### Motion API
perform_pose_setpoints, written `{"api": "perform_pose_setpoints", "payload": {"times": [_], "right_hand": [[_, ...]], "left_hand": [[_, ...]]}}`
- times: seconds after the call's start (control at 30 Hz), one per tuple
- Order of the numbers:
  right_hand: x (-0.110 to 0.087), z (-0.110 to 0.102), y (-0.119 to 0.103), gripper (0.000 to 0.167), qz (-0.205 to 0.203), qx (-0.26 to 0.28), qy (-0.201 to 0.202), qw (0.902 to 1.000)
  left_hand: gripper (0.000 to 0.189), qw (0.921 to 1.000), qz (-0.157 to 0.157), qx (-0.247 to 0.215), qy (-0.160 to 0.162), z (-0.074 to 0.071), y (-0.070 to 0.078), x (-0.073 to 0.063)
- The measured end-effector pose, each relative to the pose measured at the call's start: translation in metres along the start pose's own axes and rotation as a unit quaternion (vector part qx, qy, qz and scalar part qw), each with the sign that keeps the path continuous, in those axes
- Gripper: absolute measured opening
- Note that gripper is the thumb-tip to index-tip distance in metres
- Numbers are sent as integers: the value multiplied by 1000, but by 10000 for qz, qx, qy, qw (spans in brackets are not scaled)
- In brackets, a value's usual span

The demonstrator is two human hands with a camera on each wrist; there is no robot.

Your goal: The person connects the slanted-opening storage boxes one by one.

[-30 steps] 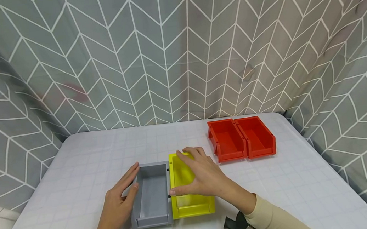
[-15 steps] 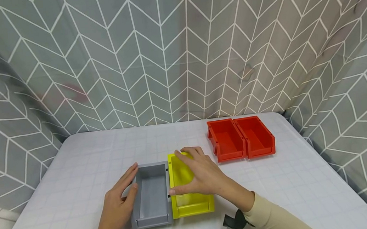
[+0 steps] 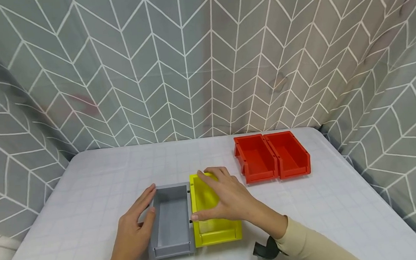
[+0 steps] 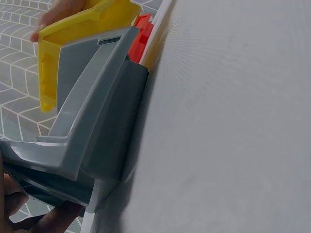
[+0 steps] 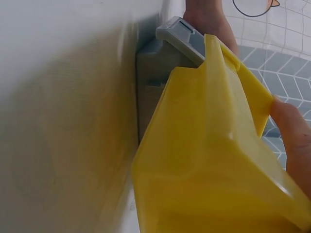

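A grey plastic storage bin (image 3: 171, 250) and a yellow one (image 3: 218, 237) stand side by side on the table, their long walls meeting. My left hand (image 3: 132, 228) lies along the grey bin's left wall, fingers extended, thumb at the rim. Spread across the yellow bin, my right hand (image 3: 231, 199) grips it with the thumb on its left rim and the fingers at its far end. The right wrist view shows the thumb (image 5: 291, 131) touching the yellow rim. In the left wrist view, fingertips (image 4: 60, 218) show below the grey bin's side.
Two red bins (image 3: 258, 177) sit together at the back right of the white table (image 3: 99, 182). A black strap (image 3: 267, 250) hangs by the right sleeve. Patterned grey curtains (image 3: 189, 67) enclose the back and sides.
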State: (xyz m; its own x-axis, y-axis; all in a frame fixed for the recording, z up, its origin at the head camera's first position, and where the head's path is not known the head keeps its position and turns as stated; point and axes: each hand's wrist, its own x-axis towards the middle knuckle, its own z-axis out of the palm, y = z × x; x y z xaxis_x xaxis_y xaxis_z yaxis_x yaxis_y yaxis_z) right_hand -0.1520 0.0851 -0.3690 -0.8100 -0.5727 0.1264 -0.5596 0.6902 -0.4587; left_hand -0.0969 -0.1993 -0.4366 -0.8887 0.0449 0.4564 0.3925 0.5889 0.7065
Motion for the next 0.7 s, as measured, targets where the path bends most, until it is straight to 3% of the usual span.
{"api": "perform_pose_setpoints", "payload": {"times": [0.5, 0.7], "right_hand": [[1, 3, 0, 104, 39, -41, -5, 10000], [-3, 19, 6, 104, 67, -60, 14, 10000]], "left_hand": [[50, 9999, 118, 3, 57, -1, 2, 1], [51, 9999, 89, 74, 53, 0, 2, 0]]}}
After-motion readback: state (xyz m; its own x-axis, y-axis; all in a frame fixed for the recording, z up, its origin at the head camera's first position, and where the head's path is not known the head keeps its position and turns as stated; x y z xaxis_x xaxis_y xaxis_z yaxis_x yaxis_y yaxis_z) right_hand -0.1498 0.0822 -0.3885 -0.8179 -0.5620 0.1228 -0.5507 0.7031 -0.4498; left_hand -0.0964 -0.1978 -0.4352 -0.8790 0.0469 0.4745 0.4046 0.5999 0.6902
